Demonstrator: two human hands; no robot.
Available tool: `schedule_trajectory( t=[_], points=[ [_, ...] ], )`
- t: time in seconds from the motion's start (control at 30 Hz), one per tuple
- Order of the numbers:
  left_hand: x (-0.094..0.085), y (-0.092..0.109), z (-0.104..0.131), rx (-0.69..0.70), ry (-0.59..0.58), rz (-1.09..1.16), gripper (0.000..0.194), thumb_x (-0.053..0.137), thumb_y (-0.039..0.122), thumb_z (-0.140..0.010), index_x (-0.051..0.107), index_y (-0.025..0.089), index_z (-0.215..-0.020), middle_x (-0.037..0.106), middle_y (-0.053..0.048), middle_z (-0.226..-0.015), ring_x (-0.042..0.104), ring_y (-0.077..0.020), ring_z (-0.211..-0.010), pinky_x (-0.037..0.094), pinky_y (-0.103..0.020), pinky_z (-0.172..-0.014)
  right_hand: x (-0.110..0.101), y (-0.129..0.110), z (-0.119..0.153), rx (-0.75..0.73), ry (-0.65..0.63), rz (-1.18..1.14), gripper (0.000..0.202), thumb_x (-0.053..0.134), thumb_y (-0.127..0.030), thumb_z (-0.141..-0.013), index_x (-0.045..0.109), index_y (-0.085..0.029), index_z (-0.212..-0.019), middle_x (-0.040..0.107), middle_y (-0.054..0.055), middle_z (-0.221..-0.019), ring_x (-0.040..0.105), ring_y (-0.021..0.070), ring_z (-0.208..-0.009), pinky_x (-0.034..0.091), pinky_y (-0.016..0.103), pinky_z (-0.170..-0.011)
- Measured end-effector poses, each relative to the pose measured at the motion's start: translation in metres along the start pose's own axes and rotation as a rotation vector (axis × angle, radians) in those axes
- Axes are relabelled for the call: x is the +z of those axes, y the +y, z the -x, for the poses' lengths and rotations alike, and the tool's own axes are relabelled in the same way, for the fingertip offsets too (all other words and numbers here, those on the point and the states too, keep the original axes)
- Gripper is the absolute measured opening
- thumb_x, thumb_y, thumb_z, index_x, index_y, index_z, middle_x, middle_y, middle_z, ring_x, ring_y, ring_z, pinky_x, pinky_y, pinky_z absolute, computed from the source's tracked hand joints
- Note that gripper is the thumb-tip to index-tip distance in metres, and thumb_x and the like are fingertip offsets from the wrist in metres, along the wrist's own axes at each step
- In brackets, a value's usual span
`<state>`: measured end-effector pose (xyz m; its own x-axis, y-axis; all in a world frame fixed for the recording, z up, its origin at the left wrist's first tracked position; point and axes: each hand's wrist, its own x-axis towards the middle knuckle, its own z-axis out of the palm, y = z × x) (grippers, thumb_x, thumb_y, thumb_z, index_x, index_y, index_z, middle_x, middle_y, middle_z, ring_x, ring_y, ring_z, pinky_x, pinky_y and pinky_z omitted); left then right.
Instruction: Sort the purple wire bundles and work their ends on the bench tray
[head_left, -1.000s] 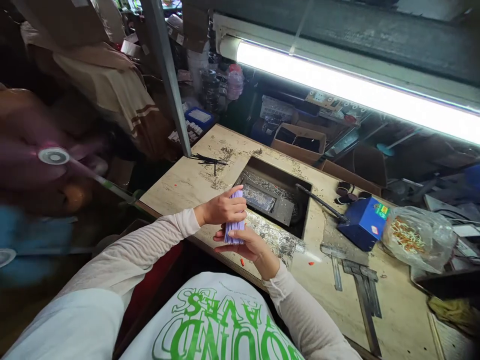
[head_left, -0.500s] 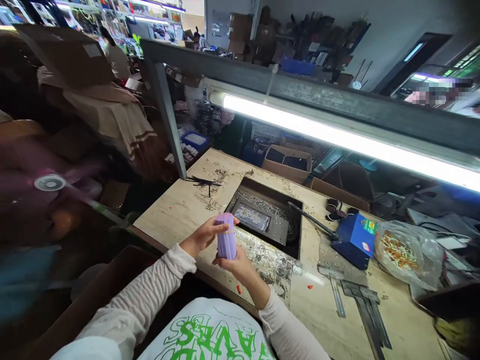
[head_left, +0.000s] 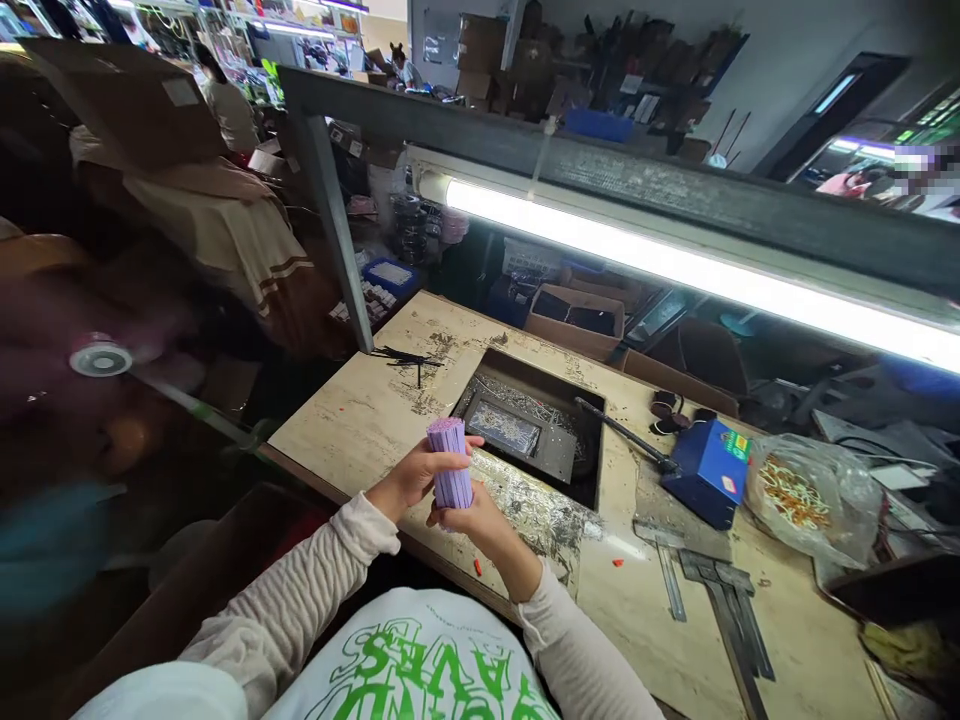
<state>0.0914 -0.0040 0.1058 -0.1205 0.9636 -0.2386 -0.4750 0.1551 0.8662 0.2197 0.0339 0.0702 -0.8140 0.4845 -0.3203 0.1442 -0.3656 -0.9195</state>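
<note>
Both hands hold an upright bundle of thin lilac strips [head_left: 448, 440] above the front edge of the workbench. My left hand [head_left: 417, 474] wraps round its middle from the left, thumb across the front. Lower down, my right hand [head_left: 478, 517] grips the bottom end from the right. The tops of the strips show as a packed round end; whether they are sticks or tubes I cannot tell. Just beyond the hands lies a rectangular recess [head_left: 491, 360] in the bench, with a metal plate and scattered bits inside.
On the bench [head_left: 337, 420] lie black strips [head_left: 409, 357]. To the right are a blue box [head_left: 705, 475] with a black rod, a clear bag [head_left: 795, 500] of small pieces, and flat metal tools [head_left: 724, 590]. A lit tube lamp [head_left: 675, 258] crosses above. At left spins a fan [head_left: 100, 356].
My left hand has slid down from near the top of the bundle to its middle, so more of the upper end shows. The yellow band seen earlier is out of sight.
</note>
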Motion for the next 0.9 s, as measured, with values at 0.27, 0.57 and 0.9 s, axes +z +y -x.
schedule_trajectory(
  t=[0.27,0.57,0.9],
  points=[
    [-0.011,-0.009,-0.002,-0.040,-0.033,-0.071,0.043,0.083,0.037,-0.054,0.070,0.016,-0.089,0.068,-0.009,-0.098,0.062,-0.0245,-0.092,0.048,-0.033,-0.079,-0.004,0.005,0.001,-0.013,-0.004,0.068,0.019,0.072,-0.020,-0.059,0.059,-0.019,-0.073,0.058,-0.002,-0.066,0.053,0.0141,-0.060,0.043,0.027,-0.058],
    [-0.005,0.006,-0.006,-0.051,0.052,-0.007,0.057,0.078,0.025,-0.053,0.065,0.017,-0.108,0.068,-0.001,-0.079,0.061,-0.0165,-0.072,0.047,-0.031,-0.071,-0.021,-0.029,-0.011,-0.234,-0.108,0.235,0.049,0.071,-0.043,-0.072,0.058,-0.021,-0.114,0.061,0.004,-0.111,0.054,0.0229,-0.103,0.044,0.034,-0.089],
    [-0.017,0.003,-0.007,0.024,0.159,0.006,0.053,0.080,0.023,-0.052,0.067,0.017,-0.103,0.064,0.002,-0.073,0.059,-0.0138,-0.067,0.048,-0.027,-0.065,-0.015,-0.001,-0.016,-0.197,-0.064,0.355,0.038,0.069,-0.048,-0.074,0.064,-0.019,-0.098,0.062,0.003,-0.092,0.054,0.0194,-0.083,0.043,0.031,-0.076]
  ],
)
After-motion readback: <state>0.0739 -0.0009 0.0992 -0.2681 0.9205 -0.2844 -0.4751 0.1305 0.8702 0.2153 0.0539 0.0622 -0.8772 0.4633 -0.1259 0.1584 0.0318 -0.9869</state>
